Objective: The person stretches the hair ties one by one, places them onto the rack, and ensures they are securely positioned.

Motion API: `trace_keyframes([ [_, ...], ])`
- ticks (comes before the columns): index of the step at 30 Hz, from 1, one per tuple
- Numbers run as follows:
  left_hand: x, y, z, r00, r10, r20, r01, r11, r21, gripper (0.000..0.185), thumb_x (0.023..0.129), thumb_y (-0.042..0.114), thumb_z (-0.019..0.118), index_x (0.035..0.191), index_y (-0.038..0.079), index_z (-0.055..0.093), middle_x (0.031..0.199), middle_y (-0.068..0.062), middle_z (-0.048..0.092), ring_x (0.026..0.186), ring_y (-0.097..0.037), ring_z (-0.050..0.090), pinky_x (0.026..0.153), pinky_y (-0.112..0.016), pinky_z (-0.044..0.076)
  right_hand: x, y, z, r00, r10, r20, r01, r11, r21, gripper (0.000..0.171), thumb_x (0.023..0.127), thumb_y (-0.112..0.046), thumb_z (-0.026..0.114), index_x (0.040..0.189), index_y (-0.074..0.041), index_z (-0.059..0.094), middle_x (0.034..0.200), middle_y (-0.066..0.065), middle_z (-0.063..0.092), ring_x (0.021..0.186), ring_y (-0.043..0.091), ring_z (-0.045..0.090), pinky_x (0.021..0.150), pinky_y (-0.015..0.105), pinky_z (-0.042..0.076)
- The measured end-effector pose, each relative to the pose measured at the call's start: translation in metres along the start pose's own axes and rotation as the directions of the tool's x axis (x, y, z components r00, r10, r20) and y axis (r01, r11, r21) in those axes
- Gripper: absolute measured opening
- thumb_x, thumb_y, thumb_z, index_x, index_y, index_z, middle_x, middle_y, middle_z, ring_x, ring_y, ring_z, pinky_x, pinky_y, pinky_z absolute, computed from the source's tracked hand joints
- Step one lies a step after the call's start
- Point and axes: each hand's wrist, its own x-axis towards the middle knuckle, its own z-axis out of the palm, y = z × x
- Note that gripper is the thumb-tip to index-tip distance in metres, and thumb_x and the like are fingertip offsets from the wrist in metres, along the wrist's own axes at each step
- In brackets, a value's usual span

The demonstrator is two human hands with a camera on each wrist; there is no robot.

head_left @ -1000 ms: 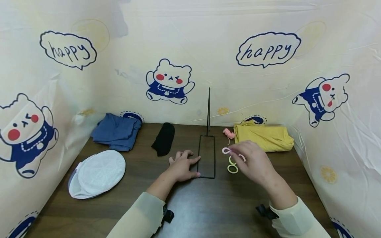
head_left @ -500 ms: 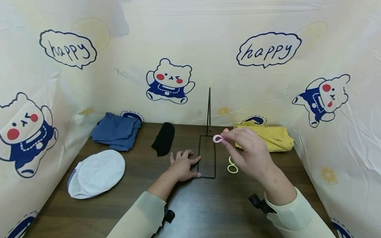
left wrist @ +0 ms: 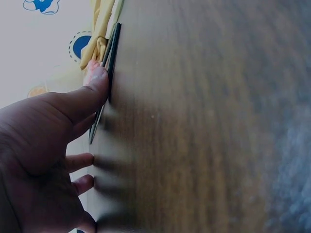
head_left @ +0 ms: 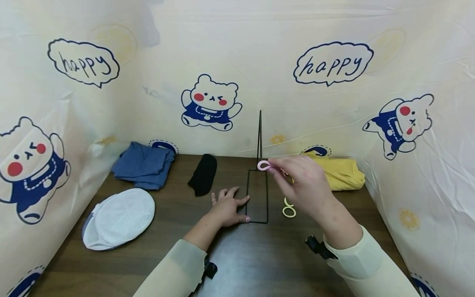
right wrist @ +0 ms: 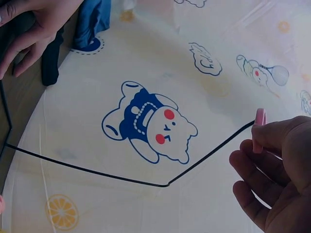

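Between the thumb and fingers of my right hand (head_left: 306,185) a pink hair tie (head_left: 259,166) is pinched into a narrow loop. In the head view it overlaps the foot of the upright on a black wire stand (head_left: 260,136). The right wrist view shows the hair tie (right wrist: 261,119) right at the raised end of the black wire (right wrist: 214,150). My left hand (head_left: 228,208) rests with spread fingers at the left side of the stand's flat rectangular base, thumb and forefinger touching the wire. Yellow hair ties (head_left: 289,217) lie right of the base.
A black sock (head_left: 203,175), folded blue cloth (head_left: 144,165) and a white cap (head_left: 120,218) lie on the left of the wooden table (head_left: 259,264). Folded yellow cloth (head_left: 343,173) sits at the back right, by the printed curtain (head_left: 274,49).
My right hand has moved left and away from me with the pink hair tie, from beside the yellow ones to the stand's upright. The left hand has stayed on the base.
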Motion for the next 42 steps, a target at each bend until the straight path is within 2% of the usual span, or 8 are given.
trace_keyframes([
  [5,0.0,-0.001,0.001,1.0,0.0,-0.004,0.0,1.0,-0.005,0.079,0.085,0.062,0.077,0.155,0.04,0.047,0.172,-0.008,0.02,0.152,-0.046,0.015,0.114,-0.079,0.002,0.003,0.005,0.005,1.0,0.002,0.02,-0.002,0.999,-0.035,0.019,0.093,-0.013,0.077,0.11,-0.007,0.079,0.102,0.004,0.079,0.089,0.021,0.074,0.084,0.044,0.056],
  [11,0.001,-0.001,0.003,1.0,-0.003,-0.009,0.003,1.0,-0.013,0.08,0.084,0.062,0.078,0.155,0.04,0.048,0.171,-0.007,0.021,0.152,-0.046,0.015,0.114,-0.078,0.001,0.005,0.016,0.013,1.0,-0.007,-0.016,0.006,0.999,-0.046,0.018,0.087,-0.01,0.082,0.104,-0.005,0.079,0.096,0.006,0.079,0.086,0.026,0.074,0.079,0.046,0.057],
  [15,0.001,-0.003,0.003,1.0,-0.007,-0.007,0.007,1.0,-0.01,0.08,0.084,0.062,0.077,0.155,0.04,0.047,0.171,-0.007,0.02,0.152,-0.045,0.014,0.115,-0.078,0.001,0.006,0.021,0.017,1.0,0.011,-0.022,-0.012,0.999,-0.041,0.018,0.089,-0.015,0.082,0.105,-0.006,0.08,0.097,0.006,0.079,0.087,0.026,0.074,0.079,0.046,0.058],
  [20,0.001,-0.003,0.003,1.0,-0.01,-0.006,0.01,1.0,-0.003,0.08,0.084,0.063,0.077,0.155,0.041,0.047,0.172,-0.006,0.02,0.152,-0.044,0.014,0.115,-0.078,0.001,0.01,0.029,0.024,0.999,0.032,-0.013,-0.032,0.998,-0.054,0.019,0.092,-0.017,0.08,0.107,-0.007,0.08,0.093,0.004,0.079,0.072,0.02,0.069,0.064,0.04,0.054],
  [23,0.001,-0.002,0.002,1.0,-0.008,-0.005,0.007,1.0,-0.003,0.08,0.084,0.062,0.077,0.155,0.04,0.047,0.171,-0.007,0.021,0.152,-0.044,0.015,0.115,-0.078,0.002,0.014,0.035,0.028,0.999,0.043,-0.009,-0.043,0.997,-0.063,0.019,0.093,-0.016,0.079,0.108,-0.005,0.08,0.093,0.007,0.079,0.07,0.019,0.07,0.06,0.037,0.055],
  [28,0.0,0.0,0.0,1.0,-0.006,-0.006,0.006,1.0,-0.012,0.08,0.084,0.06,0.079,0.154,0.039,0.049,0.171,-0.008,0.022,0.152,-0.045,0.015,0.114,-0.078,0.002,0.019,0.043,0.036,0.995,0.101,0.01,-0.1,0.994,-0.051,0.02,0.096,-0.021,0.077,0.109,-0.006,0.08,0.095,0.008,0.08,0.077,0.021,0.077,0.061,0.037,0.059],
  [34,-0.002,0.002,-0.002,1.0,-0.012,0.002,0.012,1.0,-0.02,0.08,0.084,0.059,0.079,0.155,0.039,0.048,0.171,-0.008,0.021,0.152,-0.044,0.014,0.115,-0.078,0.002,0.028,0.055,0.046,0.988,0.156,0.005,-0.156,0.987,-0.039,0.02,0.098,-0.023,0.076,0.109,-0.007,0.079,0.093,0.005,0.079,0.071,0.018,0.074,0.059,0.035,0.058],
  [42,-0.002,0.002,-0.002,1.0,-0.012,0.004,0.012,1.0,-0.014,0.08,0.084,0.06,0.079,0.155,0.039,0.048,0.171,-0.008,0.022,0.152,-0.045,0.015,0.115,-0.078,0.003,0.041,0.078,0.063,0.952,0.305,0.024,-0.305,0.952,-0.025,0.024,0.1,-0.028,0.072,0.114,-0.009,0.077,0.098,0.005,0.079,0.063,0.014,0.067,0.054,0.031,0.051],
])
